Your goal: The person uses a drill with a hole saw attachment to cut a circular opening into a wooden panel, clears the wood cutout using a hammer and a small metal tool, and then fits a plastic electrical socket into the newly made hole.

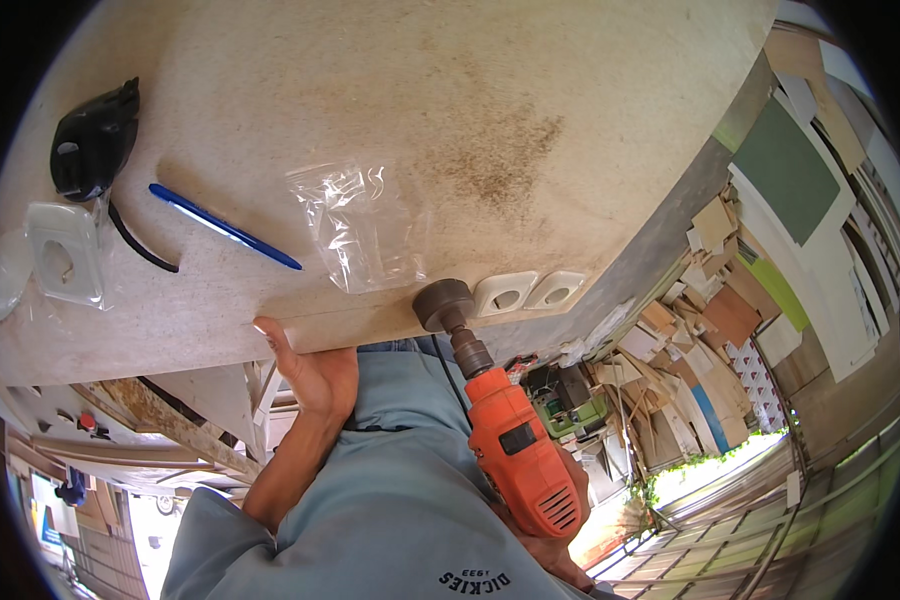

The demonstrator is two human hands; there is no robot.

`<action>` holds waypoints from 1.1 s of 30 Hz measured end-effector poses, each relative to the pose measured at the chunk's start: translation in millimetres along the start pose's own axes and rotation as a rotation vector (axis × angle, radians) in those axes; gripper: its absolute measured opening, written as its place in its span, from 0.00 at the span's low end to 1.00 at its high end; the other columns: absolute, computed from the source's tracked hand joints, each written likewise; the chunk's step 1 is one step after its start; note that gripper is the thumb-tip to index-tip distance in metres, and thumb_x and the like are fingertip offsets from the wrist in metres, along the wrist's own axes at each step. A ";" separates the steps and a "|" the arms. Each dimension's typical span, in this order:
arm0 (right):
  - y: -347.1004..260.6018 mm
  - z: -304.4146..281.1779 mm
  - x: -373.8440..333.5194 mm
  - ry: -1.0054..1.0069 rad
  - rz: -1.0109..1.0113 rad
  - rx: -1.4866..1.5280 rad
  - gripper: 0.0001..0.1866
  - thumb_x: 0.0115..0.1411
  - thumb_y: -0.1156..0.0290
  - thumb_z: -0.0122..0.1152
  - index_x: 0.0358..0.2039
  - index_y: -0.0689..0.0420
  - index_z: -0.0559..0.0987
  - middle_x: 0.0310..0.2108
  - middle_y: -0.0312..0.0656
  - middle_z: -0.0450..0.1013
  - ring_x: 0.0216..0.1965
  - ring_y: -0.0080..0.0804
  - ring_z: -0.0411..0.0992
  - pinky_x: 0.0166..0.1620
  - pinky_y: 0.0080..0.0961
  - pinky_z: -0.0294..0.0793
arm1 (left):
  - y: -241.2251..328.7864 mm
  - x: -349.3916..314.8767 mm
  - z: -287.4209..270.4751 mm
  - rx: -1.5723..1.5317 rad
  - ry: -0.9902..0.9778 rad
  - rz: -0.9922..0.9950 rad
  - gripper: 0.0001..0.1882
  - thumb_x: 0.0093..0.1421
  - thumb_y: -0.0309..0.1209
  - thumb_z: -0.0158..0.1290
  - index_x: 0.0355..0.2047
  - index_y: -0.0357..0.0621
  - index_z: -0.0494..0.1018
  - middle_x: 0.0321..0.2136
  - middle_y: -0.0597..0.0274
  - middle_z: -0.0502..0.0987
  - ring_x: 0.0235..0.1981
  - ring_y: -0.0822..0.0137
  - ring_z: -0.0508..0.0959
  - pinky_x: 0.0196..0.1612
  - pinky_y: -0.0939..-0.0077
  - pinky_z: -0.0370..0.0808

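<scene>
An orange electric drill (522, 450) is in my right hand (562, 540), whose fingers are partly hidden behind its body. The hole saw (443, 304) in its chuck stands at the near edge of a pale wooden board (270, 80); whether it touches the wood I cannot tell. At that same edge, to the left, my left hand (322, 382) grips the board, thumb on top and fingers hidden underneath. Right of the hole saw, two white plates with round recesses (507, 294) sit along the edge. An opened clear plastic bag (355, 230) lies beyond them, to the left.
On the board's left lie a blue pen (225, 227), a black tape measure (95, 140) with a strap, and a bagged white square plate (65, 255). A dark dusty smudge marks the board. Wood offcuts (685, 350) pile up at the right, near a green machine (575, 415).
</scene>
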State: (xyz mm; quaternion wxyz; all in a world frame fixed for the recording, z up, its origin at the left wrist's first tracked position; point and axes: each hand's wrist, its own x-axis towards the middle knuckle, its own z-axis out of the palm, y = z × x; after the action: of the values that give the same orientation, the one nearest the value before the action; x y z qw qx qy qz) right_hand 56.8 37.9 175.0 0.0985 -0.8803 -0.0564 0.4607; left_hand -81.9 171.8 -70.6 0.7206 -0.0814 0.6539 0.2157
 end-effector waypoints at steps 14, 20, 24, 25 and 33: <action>14.6 -1.8 -3.9 0.004 -0.014 -0.025 0.56 0.40 0.65 0.85 0.65 0.63 0.60 0.54 0.50 0.69 0.52 0.42 0.75 0.53 0.38 0.76 | 0.0 -0.2 1.7 0.001 -0.005 0.005 0.45 0.61 0.68 0.50 0.68 0.54 0.59 0.64 0.65 0.65 0.66 0.62 0.63 0.68 0.57 0.61; 13.2 -0.1 0.5 0.003 -0.018 0.054 0.55 0.40 0.66 0.85 0.65 0.63 0.60 0.54 0.50 0.69 0.53 0.42 0.75 0.53 0.37 0.76 | 0.5 0.8 1.5 0.001 0.011 0.002 0.45 0.61 0.68 0.51 0.69 0.53 0.58 0.65 0.65 0.65 0.66 0.62 0.63 0.68 0.58 0.61; 13.2 0.1 -2.5 0.004 0.006 0.057 0.55 0.41 0.66 0.85 0.65 0.63 0.60 0.54 0.50 0.69 0.52 0.41 0.75 0.53 0.37 0.76 | 0.3 -0.1 2.5 0.000 0.019 0.005 0.45 0.61 0.68 0.51 0.69 0.53 0.58 0.65 0.65 0.65 0.66 0.62 0.63 0.68 0.58 0.61; 12.5 0.3 -3.0 0.006 0.016 0.066 0.55 0.41 0.66 0.85 0.65 0.63 0.60 0.54 0.50 0.69 0.52 0.41 0.75 0.53 0.37 0.76 | 0.2 0.4 2.6 0.001 0.020 0.003 0.45 0.61 0.68 0.51 0.69 0.53 0.58 0.65 0.65 0.65 0.66 0.62 0.63 0.68 0.58 0.61; 8.3 -1.1 2.3 -0.017 -0.032 0.003 0.55 0.41 0.67 0.85 0.65 0.64 0.59 0.53 0.51 0.70 0.52 0.41 0.75 0.52 0.38 0.76 | 0.2 0.3 2.2 0.003 0.015 0.009 0.45 0.61 0.68 0.51 0.69 0.53 0.58 0.65 0.65 0.65 0.66 0.61 0.63 0.68 0.58 0.61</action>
State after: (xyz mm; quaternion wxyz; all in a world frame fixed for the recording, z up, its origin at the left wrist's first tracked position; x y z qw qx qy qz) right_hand 59.1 30.1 171.9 0.1069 -0.8752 -0.0706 0.4664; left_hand -80.0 172.9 -70.6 0.7149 -0.0788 0.6598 0.2175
